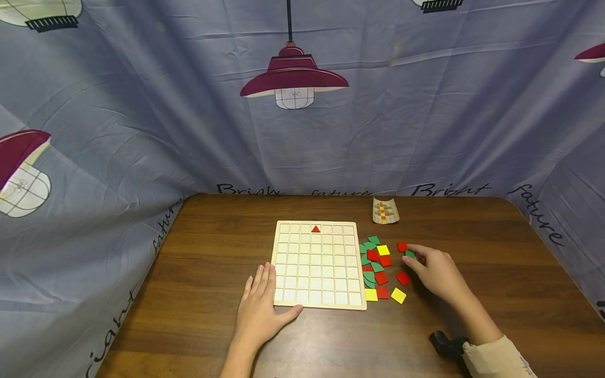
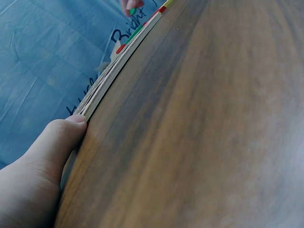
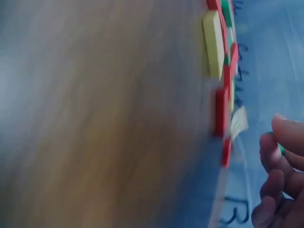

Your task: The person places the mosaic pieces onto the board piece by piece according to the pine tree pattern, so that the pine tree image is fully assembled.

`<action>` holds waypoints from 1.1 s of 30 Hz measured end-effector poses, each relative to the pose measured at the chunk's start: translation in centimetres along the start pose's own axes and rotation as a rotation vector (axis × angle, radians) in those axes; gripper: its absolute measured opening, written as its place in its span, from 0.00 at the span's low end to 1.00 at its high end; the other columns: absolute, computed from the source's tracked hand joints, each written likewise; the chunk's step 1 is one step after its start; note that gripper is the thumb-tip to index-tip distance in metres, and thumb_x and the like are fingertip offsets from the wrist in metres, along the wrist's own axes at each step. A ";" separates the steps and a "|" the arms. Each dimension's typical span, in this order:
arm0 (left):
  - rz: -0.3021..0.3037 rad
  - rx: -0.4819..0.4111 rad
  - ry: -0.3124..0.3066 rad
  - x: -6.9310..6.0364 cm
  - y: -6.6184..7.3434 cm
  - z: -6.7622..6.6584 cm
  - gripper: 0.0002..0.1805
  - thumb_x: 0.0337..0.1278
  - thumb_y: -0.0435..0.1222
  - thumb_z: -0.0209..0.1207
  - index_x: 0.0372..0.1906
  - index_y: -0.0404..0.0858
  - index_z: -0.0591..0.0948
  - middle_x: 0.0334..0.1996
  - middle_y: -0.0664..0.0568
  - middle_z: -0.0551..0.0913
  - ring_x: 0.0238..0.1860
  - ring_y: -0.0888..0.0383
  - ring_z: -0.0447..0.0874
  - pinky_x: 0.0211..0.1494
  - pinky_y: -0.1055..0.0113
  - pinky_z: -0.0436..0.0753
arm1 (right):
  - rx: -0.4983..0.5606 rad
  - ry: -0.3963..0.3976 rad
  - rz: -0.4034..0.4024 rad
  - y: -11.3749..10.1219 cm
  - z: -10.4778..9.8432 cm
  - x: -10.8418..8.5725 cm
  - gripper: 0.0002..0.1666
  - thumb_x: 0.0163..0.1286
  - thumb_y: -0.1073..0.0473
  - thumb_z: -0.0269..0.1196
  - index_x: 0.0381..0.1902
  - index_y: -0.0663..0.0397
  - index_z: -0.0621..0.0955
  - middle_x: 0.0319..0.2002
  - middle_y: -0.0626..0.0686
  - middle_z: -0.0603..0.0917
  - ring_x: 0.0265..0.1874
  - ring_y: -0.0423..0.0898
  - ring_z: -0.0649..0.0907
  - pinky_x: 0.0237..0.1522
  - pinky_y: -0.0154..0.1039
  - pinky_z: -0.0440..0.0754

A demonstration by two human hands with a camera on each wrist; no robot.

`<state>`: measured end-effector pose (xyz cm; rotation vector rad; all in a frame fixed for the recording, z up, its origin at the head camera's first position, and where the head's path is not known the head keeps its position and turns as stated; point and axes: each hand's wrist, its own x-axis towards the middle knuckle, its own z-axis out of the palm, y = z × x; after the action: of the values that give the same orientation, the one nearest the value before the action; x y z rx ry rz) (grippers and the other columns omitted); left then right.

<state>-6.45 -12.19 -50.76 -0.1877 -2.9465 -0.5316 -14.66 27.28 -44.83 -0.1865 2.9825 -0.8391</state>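
A pale gridded board (image 1: 319,270) lies on the table, with a red triangle (image 1: 315,229) in its top row. My left hand (image 1: 260,315) rests at the board's lower left corner, fingers straight along the left side, thumb against the near edge; the left wrist view shows that thumb (image 2: 61,137) touching the edge. Right of the board, my right hand (image 1: 439,273) pinches a green piece (image 1: 410,253) between thumb and fingers, beside a red square (image 1: 402,247). In the right wrist view the hand (image 3: 285,175) mostly hides the green piece (image 3: 282,150).
Several red, green and yellow pieces lie along the board's right side, some overlapping, with a yellow square (image 1: 398,295) nearer the front. A small patterned card (image 1: 385,211) stands at the back of the wooden table (image 1: 189,294). Behind hangs a printed cloth (image 1: 378,136).
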 end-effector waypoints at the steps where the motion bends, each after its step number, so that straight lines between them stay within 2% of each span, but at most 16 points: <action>1: 0.000 -0.001 -0.001 0.0 0.0 -0.1 0.64 0.47 0.77 0.52 0.78 0.34 0.55 0.78 0.44 0.54 0.80 0.49 0.49 0.81 0.48 0.51 | 0.014 -0.012 -0.006 -0.6 0.1 0.2 0.27 0.71 0.56 0.63 0.62 0.66 0.77 0.27 0.50 0.79 0.20 0.43 0.71 0.19 0.33 0.67; 6: 0.000 -0.002 -0.002 0.0 0.1 -0.2 0.64 0.47 0.76 0.53 0.78 0.34 0.55 0.78 0.44 0.54 0.80 0.49 0.50 0.81 0.47 0.51 | 0.069 -0.050 -0.040 -3.7 1.2 1.3 0.27 0.70 0.58 0.63 0.64 0.64 0.76 0.33 0.52 0.84 0.20 0.42 0.71 0.19 0.33 0.69; 11: -0.001 -0.005 0.000 0.1 0.1 -0.1 0.64 0.47 0.76 0.53 0.78 0.35 0.55 0.78 0.44 0.54 0.80 0.49 0.50 0.81 0.47 0.51 | 0.115 -0.051 -0.086 -7.3 2.9 2.5 0.26 0.69 0.57 0.65 0.63 0.61 0.78 0.28 0.50 0.83 0.15 0.41 0.71 0.15 0.34 0.70; 13: -0.002 -0.005 -0.001 0.0 0.1 -0.1 0.64 0.47 0.76 0.53 0.78 0.35 0.55 0.78 0.44 0.54 0.80 0.49 0.50 0.81 0.48 0.51 | 0.127 -0.061 -0.101 -8.9 3.7 3.0 0.26 0.69 0.56 0.65 0.62 0.60 0.79 0.28 0.49 0.83 0.16 0.41 0.71 0.16 0.34 0.70; 17: -0.004 -0.001 -0.003 0.0 0.0 0.0 0.64 0.47 0.77 0.53 0.78 0.35 0.55 0.78 0.44 0.54 0.80 0.49 0.49 0.81 0.47 0.51 | 0.147 -0.066 -0.143 -12.1 5.4 4.0 0.25 0.67 0.56 0.67 0.60 0.59 0.81 0.33 0.47 0.86 0.16 0.40 0.71 0.16 0.32 0.66; 21: -0.006 0.000 -0.002 0.0 -0.1 0.1 0.64 0.46 0.77 0.52 0.78 0.35 0.56 0.78 0.44 0.55 0.80 0.49 0.50 0.81 0.47 0.51 | 0.163 -0.066 -0.142 -14.7 7.3 5.0 0.24 0.67 0.55 0.67 0.59 0.58 0.82 0.35 0.48 0.87 0.13 0.39 0.67 0.15 0.31 0.62; 26: 0.000 0.002 -0.001 0.0 0.0 0.1 0.64 0.46 0.77 0.52 0.78 0.34 0.56 0.78 0.44 0.55 0.80 0.49 0.50 0.81 0.47 0.52 | 0.190 -0.054 -0.093 -16.4 9.2 6.2 0.24 0.67 0.54 0.67 0.60 0.56 0.82 0.34 0.47 0.87 0.14 0.40 0.68 0.18 0.33 0.65; 33: 0.009 0.002 0.017 0.0 0.0 -0.1 0.64 0.46 0.76 0.53 0.77 0.33 0.57 0.78 0.42 0.56 0.80 0.48 0.51 0.81 0.46 0.53 | 0.215 -0.048 -0.071 -16.7 11.0 7.6 0.24 0.68 0.56 0.67 0.59 0.59 0.81 0.28 0.46 0.84 0.16 0.40 0.71 0.21 0.33 0.69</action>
<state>-6.49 -12.22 -50.67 -0.1946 -2.9284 -0.5264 -19.67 6.49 -45.51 -0.3012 2.8291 -1.1374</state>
